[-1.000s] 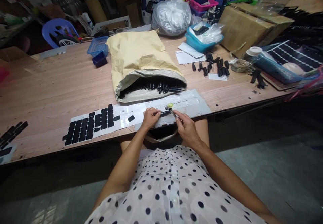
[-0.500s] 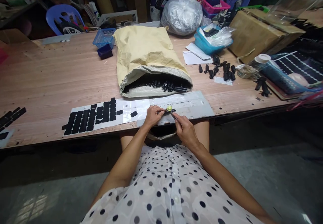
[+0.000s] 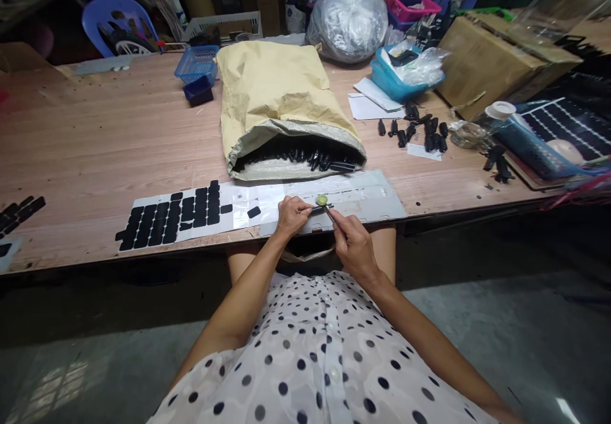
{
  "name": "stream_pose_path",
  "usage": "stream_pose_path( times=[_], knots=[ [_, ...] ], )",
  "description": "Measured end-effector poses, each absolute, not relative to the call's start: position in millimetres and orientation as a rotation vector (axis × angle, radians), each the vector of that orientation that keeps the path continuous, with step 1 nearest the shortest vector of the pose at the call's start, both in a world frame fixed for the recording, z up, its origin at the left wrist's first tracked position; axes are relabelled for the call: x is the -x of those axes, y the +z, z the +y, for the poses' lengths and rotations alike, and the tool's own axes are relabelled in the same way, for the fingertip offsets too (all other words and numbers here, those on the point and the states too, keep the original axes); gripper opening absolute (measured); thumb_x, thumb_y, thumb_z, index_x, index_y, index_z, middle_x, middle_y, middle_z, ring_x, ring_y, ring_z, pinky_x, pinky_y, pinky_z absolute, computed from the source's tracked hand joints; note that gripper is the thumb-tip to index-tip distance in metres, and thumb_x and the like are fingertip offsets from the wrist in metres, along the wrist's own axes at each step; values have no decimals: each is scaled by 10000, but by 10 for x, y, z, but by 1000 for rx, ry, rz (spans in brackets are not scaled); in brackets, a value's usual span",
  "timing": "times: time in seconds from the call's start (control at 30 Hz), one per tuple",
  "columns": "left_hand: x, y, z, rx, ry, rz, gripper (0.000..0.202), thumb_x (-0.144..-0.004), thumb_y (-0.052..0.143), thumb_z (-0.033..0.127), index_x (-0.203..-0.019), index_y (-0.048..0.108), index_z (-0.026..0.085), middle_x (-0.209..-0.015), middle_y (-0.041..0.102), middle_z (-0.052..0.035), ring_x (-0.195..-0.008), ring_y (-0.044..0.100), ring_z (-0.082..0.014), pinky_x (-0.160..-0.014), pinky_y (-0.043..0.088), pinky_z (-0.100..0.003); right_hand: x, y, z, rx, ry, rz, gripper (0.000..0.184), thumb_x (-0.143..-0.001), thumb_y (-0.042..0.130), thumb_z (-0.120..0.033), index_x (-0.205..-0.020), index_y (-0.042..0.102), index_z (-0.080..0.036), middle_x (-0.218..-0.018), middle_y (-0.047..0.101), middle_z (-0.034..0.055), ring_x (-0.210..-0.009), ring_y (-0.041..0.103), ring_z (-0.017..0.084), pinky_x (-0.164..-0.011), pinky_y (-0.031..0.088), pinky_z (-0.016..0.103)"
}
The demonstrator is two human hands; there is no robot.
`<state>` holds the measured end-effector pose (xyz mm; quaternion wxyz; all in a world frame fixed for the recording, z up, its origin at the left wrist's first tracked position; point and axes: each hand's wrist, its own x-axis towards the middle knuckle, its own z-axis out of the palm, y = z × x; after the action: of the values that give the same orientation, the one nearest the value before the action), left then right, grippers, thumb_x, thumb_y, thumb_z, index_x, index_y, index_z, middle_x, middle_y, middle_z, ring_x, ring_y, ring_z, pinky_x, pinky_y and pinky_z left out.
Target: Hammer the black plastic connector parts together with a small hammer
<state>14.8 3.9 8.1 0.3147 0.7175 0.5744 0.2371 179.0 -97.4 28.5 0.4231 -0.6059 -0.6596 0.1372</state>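
In the head view, the left hand (image 3: 292, 215) is resting at the near edge of the counter (image 3: 95, 150). Its fingers (image 3: 303, 207) are curling almost fully closed and pinching one end of a slim dark piece (image 3: 316, 209). The right hand (image 3: 353, 246) is sitting just beside it, a little nearer the body. Its fingers (image 3: 338, 219) are drawing tightly together around a thin stick (image 3: 329, 212), whose yellow-green round tip (image 3: 321, 200) is showing just past the fingertips of both hands. The dark piece is lying between the two hands, touching the stick near that tip. Both hands are hovering over a grey sheet (image 3: 372, 200) at the counter's edge. To the left a white sheet (image 3: 238, 202) is carrying rows of black pads (image 3: 167, 220). Behind the hands, a paper sack (image 3: 277, 93) is lying open with black parts (image 3: 305, 155) in its mouth.
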Motion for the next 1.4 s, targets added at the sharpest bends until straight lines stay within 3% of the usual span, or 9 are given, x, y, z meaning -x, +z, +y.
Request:
stream_pose_path(
  times=[0.17,1.07,1.4],
  knots=[
    [-152,100,40,-1891,631,1516,209,-838,699,169,-871,854,306,-884,768,-20,-961,636,-239,-989,495,-425,-1802,112,-972,1540,391,-1661,421,-1025,426,-304,-1296,746,-266,-837,635,63,-791,656,206,-758,576,315],
    [-117,65,62,-1908,631,1525,238,-846,652,172,-860,851,302,-878,791,-13,-964,654,-241,-964,515,-413,-1876,123,-947,1549,376,-1622,419,-1029,430,-343,-1281,756,-263,-824,637,65,-779,648,207,-764,579,322],
    [-22,208,191,-1865,530,1498,231,-888,632,202,-931,843,287,-991,790,-19,-993,695,-237,-963,547,-377,-2165,204,-895,1610,311,-1414,406,-988,484,-296,-1287,754,-246,-1072,775,116,-963,715,253,-908,596,403]
  ],
)
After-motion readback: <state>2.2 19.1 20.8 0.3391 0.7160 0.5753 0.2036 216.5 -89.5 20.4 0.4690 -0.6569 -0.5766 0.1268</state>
